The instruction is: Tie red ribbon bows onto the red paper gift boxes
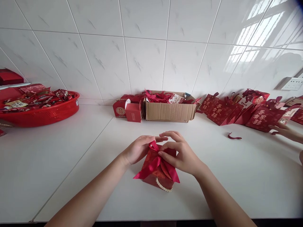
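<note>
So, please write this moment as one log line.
left hand: beside red box; right hand: touching ribbon; rope handle: near side; cardboard carton: behind box

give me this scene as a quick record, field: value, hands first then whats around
left hand: curved around the far left side of a red box
right hand: fingertips at the middle of the ribbon
box detail: twisted cord handle at the near side
behind: open cardboard box, red items inside
far left: red basket heaped with wrapped packets
far right: red bags, another person's hand beside them
surface: white worktop
</note>
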Motion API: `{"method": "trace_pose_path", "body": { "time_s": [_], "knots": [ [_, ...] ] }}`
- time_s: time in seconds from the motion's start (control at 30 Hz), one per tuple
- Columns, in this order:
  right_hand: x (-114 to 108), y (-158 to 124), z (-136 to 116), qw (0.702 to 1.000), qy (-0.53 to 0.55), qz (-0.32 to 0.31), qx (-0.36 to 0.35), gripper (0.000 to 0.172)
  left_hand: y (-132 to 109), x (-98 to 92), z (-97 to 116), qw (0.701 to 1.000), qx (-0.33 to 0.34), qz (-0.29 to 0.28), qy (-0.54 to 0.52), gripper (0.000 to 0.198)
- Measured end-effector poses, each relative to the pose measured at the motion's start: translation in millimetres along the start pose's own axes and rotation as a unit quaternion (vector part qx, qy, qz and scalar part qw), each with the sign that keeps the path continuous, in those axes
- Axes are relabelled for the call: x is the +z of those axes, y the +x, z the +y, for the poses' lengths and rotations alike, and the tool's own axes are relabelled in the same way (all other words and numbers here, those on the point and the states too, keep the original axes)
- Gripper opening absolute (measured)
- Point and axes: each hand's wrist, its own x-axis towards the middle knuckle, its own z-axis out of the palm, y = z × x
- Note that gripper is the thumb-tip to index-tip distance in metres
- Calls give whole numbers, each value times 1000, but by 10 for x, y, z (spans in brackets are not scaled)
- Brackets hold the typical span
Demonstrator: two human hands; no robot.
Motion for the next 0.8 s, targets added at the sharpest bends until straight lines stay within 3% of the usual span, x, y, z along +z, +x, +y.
{"method": "trace_pose_path", "body": {
  "time_s": [0.8],
  "knots": [
    [15,41,-33,999,27,-46,9,17,11,115,54,995,-84,46,-35,24]
  ]
}}
